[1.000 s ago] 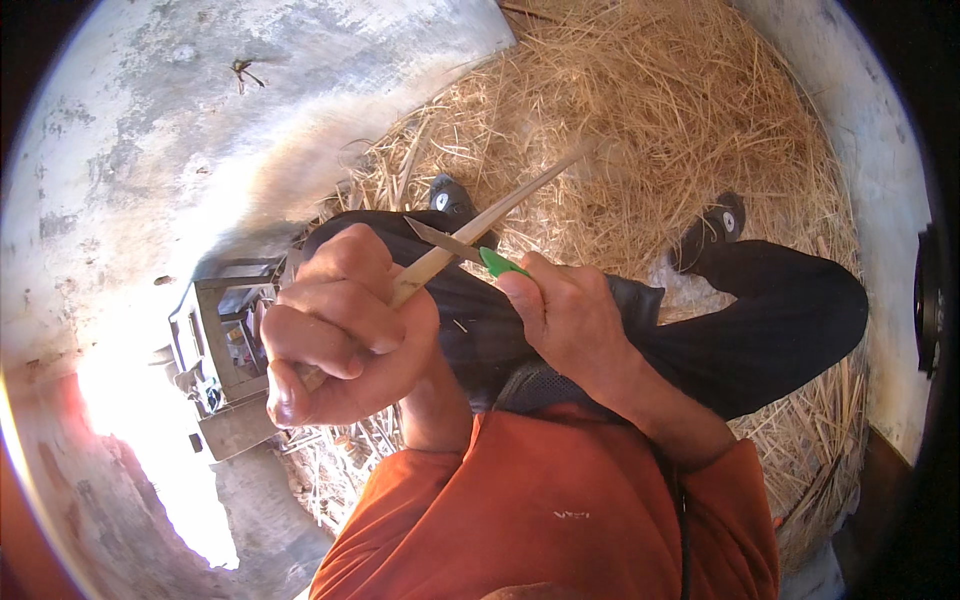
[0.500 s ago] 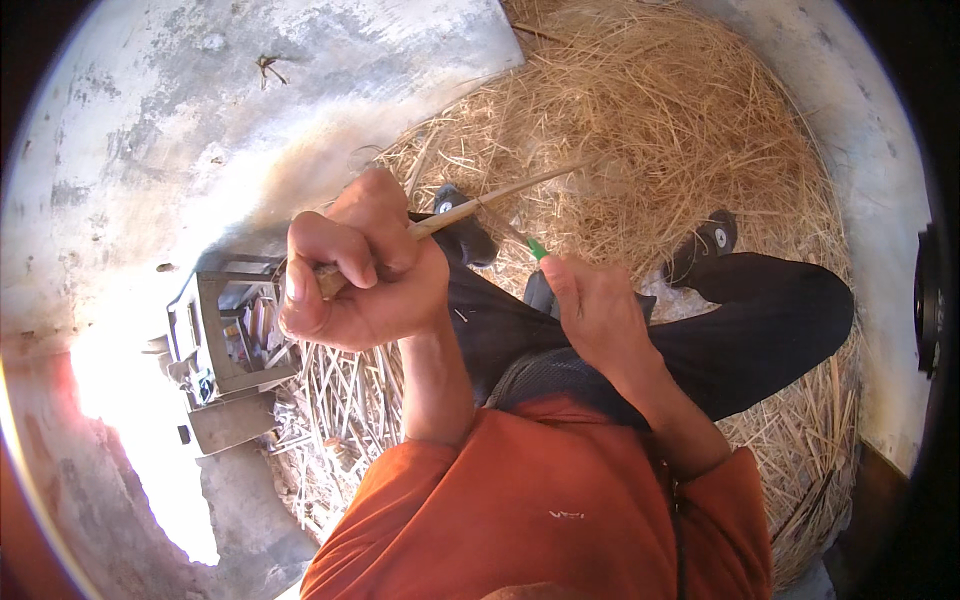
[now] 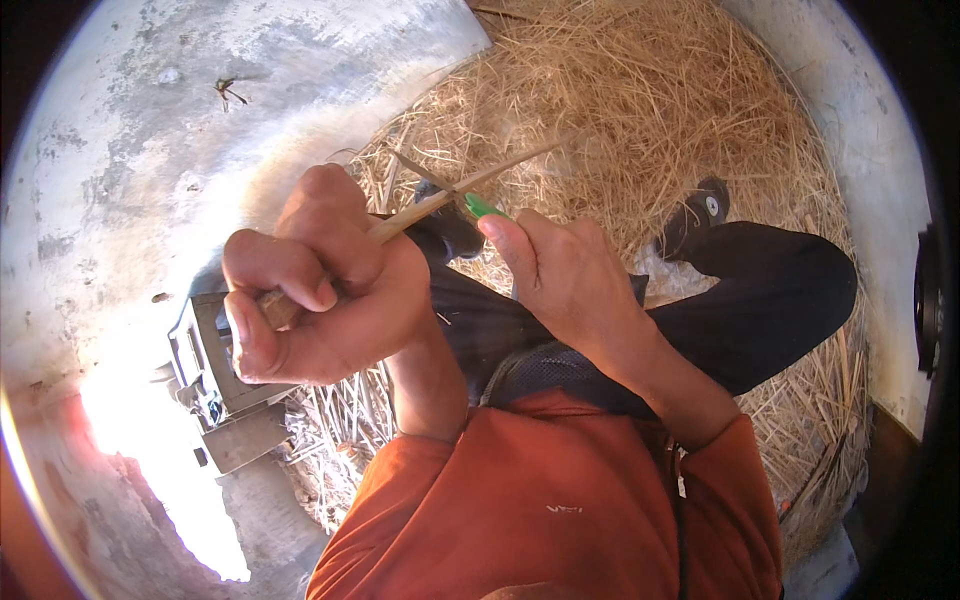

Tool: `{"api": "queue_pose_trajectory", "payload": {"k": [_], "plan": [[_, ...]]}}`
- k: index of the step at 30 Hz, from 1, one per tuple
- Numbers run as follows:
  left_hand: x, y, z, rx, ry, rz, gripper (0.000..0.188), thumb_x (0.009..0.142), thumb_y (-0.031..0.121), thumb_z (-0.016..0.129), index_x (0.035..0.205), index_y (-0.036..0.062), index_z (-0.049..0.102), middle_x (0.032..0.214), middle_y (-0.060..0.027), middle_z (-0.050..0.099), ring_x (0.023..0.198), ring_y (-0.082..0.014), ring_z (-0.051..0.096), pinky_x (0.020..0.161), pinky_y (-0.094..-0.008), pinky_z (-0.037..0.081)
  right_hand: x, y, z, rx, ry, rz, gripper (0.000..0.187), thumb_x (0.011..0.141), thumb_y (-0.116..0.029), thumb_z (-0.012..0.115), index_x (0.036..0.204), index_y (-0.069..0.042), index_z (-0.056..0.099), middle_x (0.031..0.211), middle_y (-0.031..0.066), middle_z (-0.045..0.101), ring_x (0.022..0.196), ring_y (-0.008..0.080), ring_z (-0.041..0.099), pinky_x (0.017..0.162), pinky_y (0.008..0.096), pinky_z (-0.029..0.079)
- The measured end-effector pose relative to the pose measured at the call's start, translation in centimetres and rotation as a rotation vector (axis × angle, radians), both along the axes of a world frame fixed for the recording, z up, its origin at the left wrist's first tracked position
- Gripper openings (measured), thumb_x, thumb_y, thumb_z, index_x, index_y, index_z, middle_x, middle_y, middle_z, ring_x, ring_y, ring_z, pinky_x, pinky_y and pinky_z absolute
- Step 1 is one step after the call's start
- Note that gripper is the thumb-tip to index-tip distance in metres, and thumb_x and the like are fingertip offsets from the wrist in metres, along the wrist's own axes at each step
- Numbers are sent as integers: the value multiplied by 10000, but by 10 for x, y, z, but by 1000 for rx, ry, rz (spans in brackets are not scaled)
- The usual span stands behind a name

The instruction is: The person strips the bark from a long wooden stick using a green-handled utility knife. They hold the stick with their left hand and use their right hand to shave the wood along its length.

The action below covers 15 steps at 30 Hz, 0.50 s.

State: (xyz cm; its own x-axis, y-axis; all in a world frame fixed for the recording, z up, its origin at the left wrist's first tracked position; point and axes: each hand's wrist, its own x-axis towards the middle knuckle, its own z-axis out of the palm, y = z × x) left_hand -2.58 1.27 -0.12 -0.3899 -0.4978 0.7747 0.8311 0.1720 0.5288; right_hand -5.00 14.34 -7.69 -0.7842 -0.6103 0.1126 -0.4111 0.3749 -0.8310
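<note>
The left (image 3: 370, 290) and right hands (image 3: 567, 268) curl around stick (image 3: 420, 211) and knife (image 3: 484, 206), respectively.

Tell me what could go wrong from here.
The green-handled knife has its blade crossing the pale, tapered wooden stick ahead of the bare left hand; a slip that way might cut it.
The stick's pointed end juts out unsupported beyond the left hand's grip, so it could flex or twist under pressure.
The black-trousered left leg lies below; a dropped knife might strike it.
</note>
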Motion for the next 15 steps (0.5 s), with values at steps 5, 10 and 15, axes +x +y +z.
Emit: {"api": "queue_pose_trajectory", "payload": {"k": [5, 10, 15], "plan": [[7, -12, -3, -26, -31, -27, 344, 876, 257, 336, 560, 187, 218, 508, 50, 230, 386, -75, 176, 438, -270, 175, -6, -1, -33, 224, 108, 55, 354, 968, -285, 431, 857, -9, 621, 588, 237, 538, 637, 398, 589, 517, 461, 436], [-7, -19, -5, 13, 49, -152, 356, 891, 371, 343, 600, 166, 332, 395, 7, 264, 425, -90, 147, 466, -278, 190, -41, 72, -127, 479, -248, -297, 455, 975, -358, 396, 874, 29, 614, 724, 260, 585, 672, 418, 572, 627, 465, 448], [-4, -18, -1, -57, 22, -199, 313, 903, 267, 302, 598, 201, 274, 464, 49, 282, 449, -94, 171, 481, -288, 177, -31, 46, -37, -40, -257, -148, 458, 974, -362, 404, 826, 31, 588, 649, 247, 572, 628, 401, 599, 576, 466, 439]]}}
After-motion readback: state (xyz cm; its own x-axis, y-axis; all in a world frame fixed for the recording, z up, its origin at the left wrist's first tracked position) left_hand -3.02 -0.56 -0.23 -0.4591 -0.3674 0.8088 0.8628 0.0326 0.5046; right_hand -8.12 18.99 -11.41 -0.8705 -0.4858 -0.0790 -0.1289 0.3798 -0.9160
